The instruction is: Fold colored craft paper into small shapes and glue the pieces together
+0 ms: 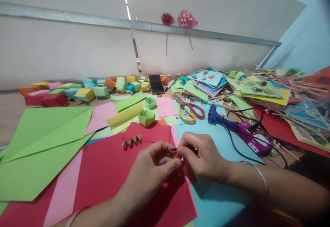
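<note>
My left hand (152, 168) is closed in a pinch at the middle of the table, over a red paper sheet (103, 172). Between its fingertips is a small orange paper piece (177, 155), mostly hidden. My right hand (202, 155) meets it from the right, above a light blue sheet (219, 199). Its fingers are curled around a thin dark pointed tool (173, 149); whether this is a blade or a pencil I cannot tell. A zigzag-folded paper strip (131, 142) lies on the red sheet, beyond my left hand. Two small green paper boxes (146, 117) stand farther back.
Scissors (189, 110) and a blue glue gun (221, 118) lie beyond my right hand. The black cable loops around a purple power strip (255, 138). Folded paper blocks (85, 94) line the back left, a phone (156, 84) beside them. Green sheets (43, 134) cover the left.
</note>
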A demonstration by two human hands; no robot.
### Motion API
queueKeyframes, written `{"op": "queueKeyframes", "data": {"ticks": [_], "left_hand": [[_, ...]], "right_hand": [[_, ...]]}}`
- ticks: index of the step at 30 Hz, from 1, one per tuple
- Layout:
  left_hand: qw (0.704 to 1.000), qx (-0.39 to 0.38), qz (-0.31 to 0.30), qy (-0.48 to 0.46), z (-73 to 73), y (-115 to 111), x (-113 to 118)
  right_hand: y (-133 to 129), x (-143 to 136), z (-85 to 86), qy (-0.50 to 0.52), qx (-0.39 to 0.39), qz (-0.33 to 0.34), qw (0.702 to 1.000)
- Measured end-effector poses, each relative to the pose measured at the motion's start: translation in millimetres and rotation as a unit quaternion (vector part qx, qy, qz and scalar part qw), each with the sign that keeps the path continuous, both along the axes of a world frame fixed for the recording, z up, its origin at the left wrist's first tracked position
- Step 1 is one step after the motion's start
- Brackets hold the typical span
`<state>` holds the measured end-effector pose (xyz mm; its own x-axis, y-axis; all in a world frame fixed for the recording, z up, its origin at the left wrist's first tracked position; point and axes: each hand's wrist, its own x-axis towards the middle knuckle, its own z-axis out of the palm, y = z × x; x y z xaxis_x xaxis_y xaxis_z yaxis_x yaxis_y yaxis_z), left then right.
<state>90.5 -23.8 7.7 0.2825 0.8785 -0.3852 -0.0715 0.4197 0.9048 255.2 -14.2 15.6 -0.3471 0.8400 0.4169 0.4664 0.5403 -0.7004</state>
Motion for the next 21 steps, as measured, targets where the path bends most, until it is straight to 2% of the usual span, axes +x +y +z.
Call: {"op": "queueKeyframes", "data": {"ticks": [5, 9, 15, 21], "left_hand": [[0.998, 0.051, -0.012, 0.044, 3.3, 1.2, -1.9], [0.994, 0.094, 0.009, 0.060, 2.6, 4.5, -3.6], [0.992, 0.121, 0.028, 0.031, 1.6, 11.0, -8.7], [0.995, 0.085, 0.046, 0.006, 3.8, 12.8, -9.1]], "right_hand": [[0.9, 0.6, 1.4, 0.017, -0.024, -0.007, 1.000], [5.1, 1.4, -1.5, 0.045, -0.069, 0.016, 0.996], [14.6, 9.9, -6.7, 0.018, -0.015, 0.103, 0.994], [17.6, 11.7, -14.1, 0.043, -0.091, 0.047, 0.994]]}}
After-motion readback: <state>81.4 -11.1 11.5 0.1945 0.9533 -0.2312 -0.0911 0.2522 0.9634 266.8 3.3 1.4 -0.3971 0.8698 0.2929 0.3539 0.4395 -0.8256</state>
